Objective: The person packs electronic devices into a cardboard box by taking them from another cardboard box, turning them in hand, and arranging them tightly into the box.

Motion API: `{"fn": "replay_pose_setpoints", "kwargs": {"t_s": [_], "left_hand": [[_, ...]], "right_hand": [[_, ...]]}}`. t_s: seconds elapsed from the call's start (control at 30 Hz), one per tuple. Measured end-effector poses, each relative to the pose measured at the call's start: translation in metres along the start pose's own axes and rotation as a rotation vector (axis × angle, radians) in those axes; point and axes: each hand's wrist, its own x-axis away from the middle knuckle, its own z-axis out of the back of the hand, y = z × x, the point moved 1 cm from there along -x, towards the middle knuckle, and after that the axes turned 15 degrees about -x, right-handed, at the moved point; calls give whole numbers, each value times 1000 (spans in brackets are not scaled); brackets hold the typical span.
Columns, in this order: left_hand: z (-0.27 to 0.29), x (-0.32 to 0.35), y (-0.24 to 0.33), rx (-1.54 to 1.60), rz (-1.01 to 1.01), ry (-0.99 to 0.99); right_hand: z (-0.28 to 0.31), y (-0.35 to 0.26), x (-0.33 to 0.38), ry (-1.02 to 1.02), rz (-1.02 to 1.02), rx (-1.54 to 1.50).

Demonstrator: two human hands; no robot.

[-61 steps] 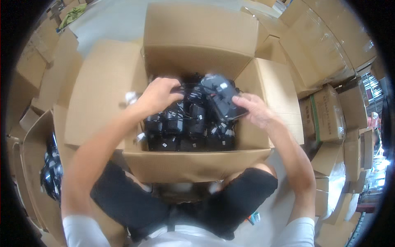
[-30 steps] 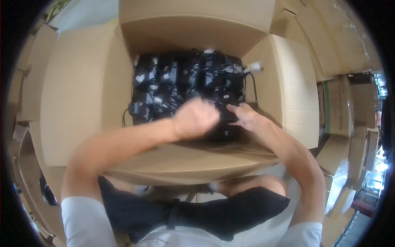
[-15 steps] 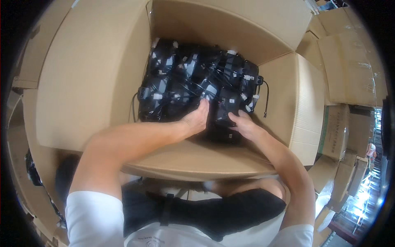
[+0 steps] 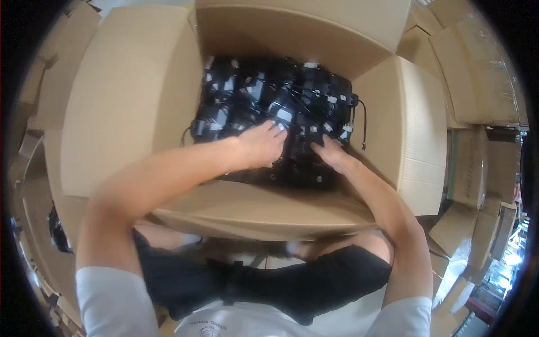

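Observation:
Inside a large open cardboard box (image 4: 269, 203), black boxy plastic devices (image 4: 255, 87) lie packed in rows, with thin black cables and small white tags or connectors among them. My left hand (image 4: 263, 145) rests palm down over the devices near the middle, fingers a little apart and their tips by a shiny grey-faced unit. To its right, my right hand (image 4: 332, 154) grips the right side of a black device (image 4: 306, 137), its thumb on top; part of its fingers is hidden. Both forearms reach in over the near wall.
The left flap (image 4: 126, 101) and right flap (image 4: 421, 135) are folded outward. A black cable (image 4: 364, 123) hangs by the right inner wall. Other cardboard boxes (image 4: 474, 73) stand stacked on the right, and more cartons (image 4: 42, 163) are on the left.
My left hand has turned from edge-on to palm down, its fingers spreading over the devices. The device at my right hand sits slightly farther back, and my view has shifted a little.

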Motion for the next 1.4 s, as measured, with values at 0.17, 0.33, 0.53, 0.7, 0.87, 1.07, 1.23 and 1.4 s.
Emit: {"fn": "replay_pose_setpoints", "kwargs": {"t_s": [0.17,0.33,0.53,0.7,0.87,1.07,1.23,1.4], "left_hand": [[146,119,-76,87,272,192],[218,346,-56,75,862,289],[200,570,92,386,1514,-58],[163,629,208,787,1435,-369],[133,636,283,517,1031,-761],[106,599,264,160,802,-916],[80,679,280,321,753,-626],[154,626,158,1504,1484,-282]], "right_hand": [[32,38,-30,-95,41,-13],[28,6,3,-164,-10,-71],[29,-11,17,-131,-75,244],[53,-35,35,-155,238,698],[3,-94,101,-213,454,829],[-33,-134,198,-190,658,1009],[-65,-108,136,-416,673,1091],[1,-96,176,-177,597,1002]]}}
